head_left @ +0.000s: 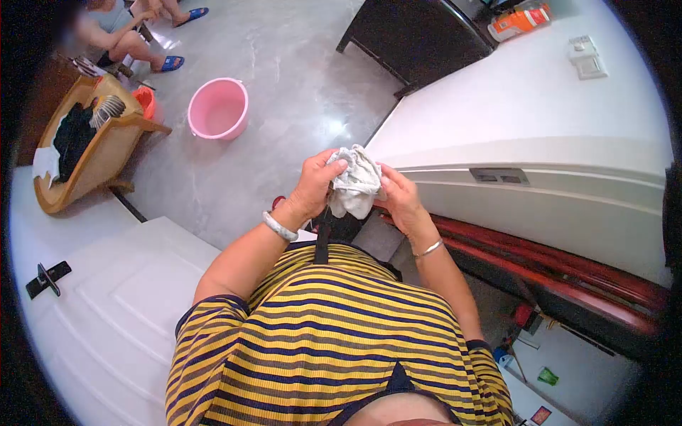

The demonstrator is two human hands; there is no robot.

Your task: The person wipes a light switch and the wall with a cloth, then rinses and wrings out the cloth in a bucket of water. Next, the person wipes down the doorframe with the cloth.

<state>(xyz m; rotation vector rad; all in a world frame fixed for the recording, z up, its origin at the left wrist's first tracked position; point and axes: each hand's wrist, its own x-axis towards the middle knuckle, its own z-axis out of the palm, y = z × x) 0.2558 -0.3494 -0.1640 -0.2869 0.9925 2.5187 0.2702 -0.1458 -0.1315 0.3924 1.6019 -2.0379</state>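
Observation:
A crumpled whitish cloth (357, 179) is held up in front of my body, between both hands. My left hand (315, 183) grips its left side, the thumb lying over the top of the fabric. On the right edge, my right hand (402, 199) pinches the cloth between thumb and fingers. Folds hide some of the fingertips. A pale bangle (280, 227) circles my left wrist, and a thin silver bracelet (429, 248) circles my right one.
A pink bucket (219, 108) stands on the grey floor ahead. Left are a wooden armchair (106, 163) with clothes on it and a white door (135, 284). A white door frame (568, 184) runs along the right. Seated people (117, 35) are at the far left.

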